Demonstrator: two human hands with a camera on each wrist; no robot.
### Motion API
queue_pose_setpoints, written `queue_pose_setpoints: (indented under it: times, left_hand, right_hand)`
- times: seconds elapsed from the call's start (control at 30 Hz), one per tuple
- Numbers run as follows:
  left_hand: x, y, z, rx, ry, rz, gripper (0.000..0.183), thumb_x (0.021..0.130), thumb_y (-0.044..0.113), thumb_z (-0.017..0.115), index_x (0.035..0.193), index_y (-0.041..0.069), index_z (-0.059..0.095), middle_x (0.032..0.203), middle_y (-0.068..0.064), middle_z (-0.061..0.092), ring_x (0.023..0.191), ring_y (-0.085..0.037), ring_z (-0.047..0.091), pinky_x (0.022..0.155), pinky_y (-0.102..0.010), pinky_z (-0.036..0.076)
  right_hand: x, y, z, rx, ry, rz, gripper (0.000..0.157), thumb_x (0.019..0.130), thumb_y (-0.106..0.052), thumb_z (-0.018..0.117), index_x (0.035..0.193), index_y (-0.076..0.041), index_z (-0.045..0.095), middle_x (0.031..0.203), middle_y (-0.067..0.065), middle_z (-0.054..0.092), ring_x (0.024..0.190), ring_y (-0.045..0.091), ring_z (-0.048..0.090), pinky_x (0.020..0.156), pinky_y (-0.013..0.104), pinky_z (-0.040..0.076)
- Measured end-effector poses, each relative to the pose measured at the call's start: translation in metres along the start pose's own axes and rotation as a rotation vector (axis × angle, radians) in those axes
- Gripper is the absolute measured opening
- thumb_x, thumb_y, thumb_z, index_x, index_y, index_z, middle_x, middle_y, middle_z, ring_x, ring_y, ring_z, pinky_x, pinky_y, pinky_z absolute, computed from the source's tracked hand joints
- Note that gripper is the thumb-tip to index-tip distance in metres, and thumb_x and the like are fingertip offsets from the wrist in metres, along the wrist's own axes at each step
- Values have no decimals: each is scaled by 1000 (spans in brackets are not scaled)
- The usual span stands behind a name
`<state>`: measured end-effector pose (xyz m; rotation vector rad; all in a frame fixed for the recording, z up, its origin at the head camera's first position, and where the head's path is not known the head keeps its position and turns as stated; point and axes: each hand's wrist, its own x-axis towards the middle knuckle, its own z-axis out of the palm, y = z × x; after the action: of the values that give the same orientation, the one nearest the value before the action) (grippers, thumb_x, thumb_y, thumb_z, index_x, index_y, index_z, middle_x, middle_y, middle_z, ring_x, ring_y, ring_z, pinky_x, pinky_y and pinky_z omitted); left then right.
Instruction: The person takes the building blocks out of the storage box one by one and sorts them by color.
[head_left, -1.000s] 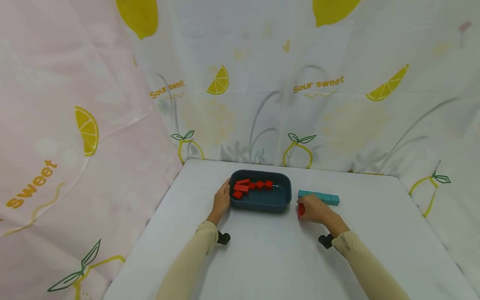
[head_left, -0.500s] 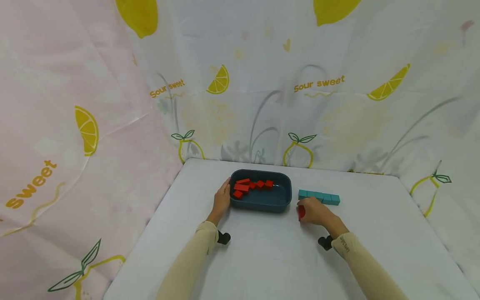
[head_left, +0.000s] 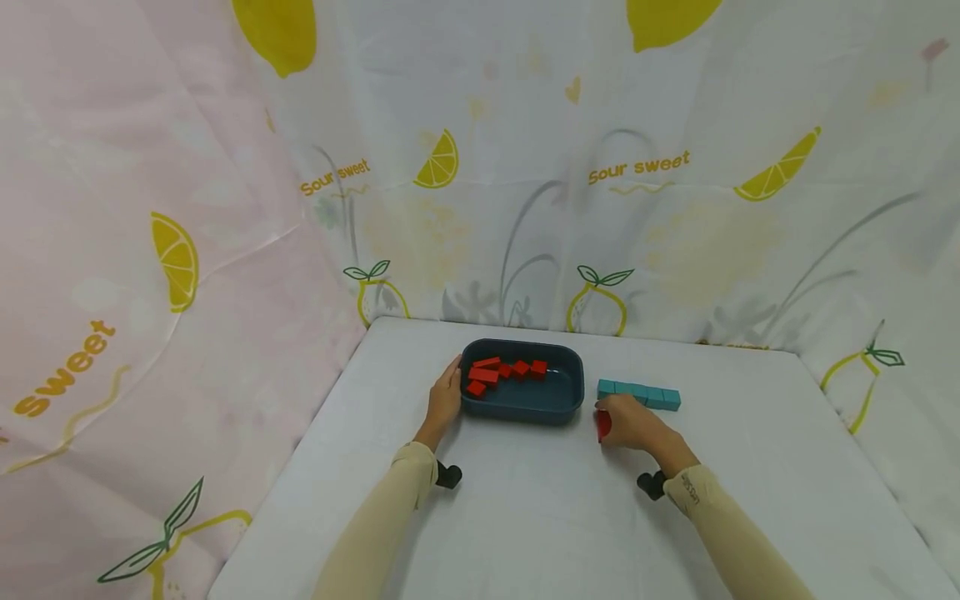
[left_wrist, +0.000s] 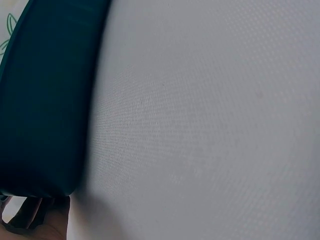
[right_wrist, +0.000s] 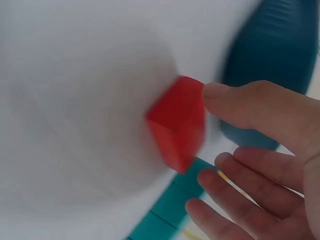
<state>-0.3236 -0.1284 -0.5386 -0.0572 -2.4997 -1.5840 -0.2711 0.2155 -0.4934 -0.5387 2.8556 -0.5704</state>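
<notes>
At the left end of the dark blue tray (head_left: 521,415) rests my left hand (head_left: 443,400), its fingers lying along the outer wall. In the left wrist view, only part of that hand (left_wrist: 45,220) shows at the tray's corner (left_wrist: 45,100). My right hand (head_left: 630,419) holds a red block (head_left: 603,426) low over the white table, just right of the tray. The right wrist view shows the thumb against the block (right_wrist: 177,125) and the other fingers (right_wrist: 245,195) close to its far end; their exact contact is unclear. Behind this hand lies a row of teal blocks (head_left: 660,397).
Several red blocks (head_left: 483,378), some long and some cube-shaped, lie inside the tray toward its left and middle. White cloth covers the table (head_left: 525,517). Lemon-print curtains (head_left: 480,208) hang behind the table and at its sides.
Almost nothing differs. Both hands stay in place, and the red block, tray and teal row keep their positions apart from a slight shift of the view.
</notes>
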Motion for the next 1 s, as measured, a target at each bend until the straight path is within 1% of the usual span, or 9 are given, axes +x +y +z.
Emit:
queue_pose_setpoints:
  times: [0.1, 0.2, 0.27, 0.3, 0.4, 0.53, 0.6, 0.8, 1.0]
  left_hand:
    - [-2, 1, 0, 8, 12, 19, 43, 107, 27, 36, 147, 12, 45, 148, -11, 44, 137, -31, 39, 113, -47, 30]
    - [-2, 2, 0, 7, 16, 18, 43, 108, 27, 35, 147, 13, 45, 148, -11, 44, 137, -31, 39, 114, -46, 29]
    - [-2, 2, 0, 11, 16, 10, 43, 108, 26, 36, 148, 13, 44, 149, -10, 44, 138, -30, 38, 114, -46, 29]
    - [-1, 1, 0, -3, 7, -6, 43, 108, 25, 36, 148, 12, 43, 149, -10, 42, 139, -30, 37, 115, -46, 27]
    - [1, 0, 1, 3, 2, -28, 43, 108, 22, 37, 148, 11, 43, 150, -10, 42, 139, -30, 36, 115, -46, 27]
    - [2, -2, 2, 13, -3, -42, 43, 108, 23, 37, 148, 12, 43, 150, -9, 42, 139, -30, 37, 114, -47, 28]
    - [2, -3, 2, 14, -4, -47, 43, 107, 24, 37, 148, 13, 43, 150, -9, 42, 139, -29, 37, 114, -46, 28]
    - [3, -4, 1, -2, -7, -58, 43, 107, 24, 37, 148, 15, 44, 150, -9, 42, 139, -29, 36, 115, -47, 28]
    - [3, -3, 0, -24, -14, -74, 43, 107, 24, 37, 149, 17, 43, 150, -7, 42, 140, -29, 35, 115, -47, 27]
  right_hand:
    - [2, -5, -12, 18, 6, -7, 57, 75, -11, 83, 123, 9, 61, 118, 21, 64, 104, 33, 58, 91, 49, 51]
    - [8, -13, -28, 9, 36, -37, 55, 78, -11, 80, 123, 12, 59, 121, 26, 62, 112, 40, 57, 95, 53, 48]
    - [16, -18, -37, 2, 73, -53, 53, 79, -11, 78, 123, 12, 60, 121, 27, 62, 114, 41, 57, 96, 53, 48]
    - [20, -21, -40, -1, 86, -57, 52, 80, -13, 77, 123, 12, 60, 121, 26, 62, 113, 40, 57, 96, 52, 48]
    - [32, -29, -46, -20, 122, -89, 52, 83, -16, 76, 124, 11, 59, 121, 25, 63, 113, 38, 58, 97, 52, 47]
    - [49, -39, -44, -30, 142, -137, 48, 86, -18, 73, 123, 11, 60, 120, 23, 64, 114, 38, 58, 99, 50, 46]
    - [58, -42, -40, -27, 143, -147, 46, 87, -16, 72, 123, 10, 61, 119, 23, 64, 115, 38, 58, 99, 49, 46]
    - [78, -48, -29, -23, 131, -128, 44, 89, -18, 71, 125, 6, 61, 121, 19, 64, 118, 37, 56, 102, 48, 44]
    - [92, -50, -24, -49, 121, -130, 42, 88, -18, 71, 123, 5, 63, 120, 18, 65, 116, 36, 57, 100, 48, 45]
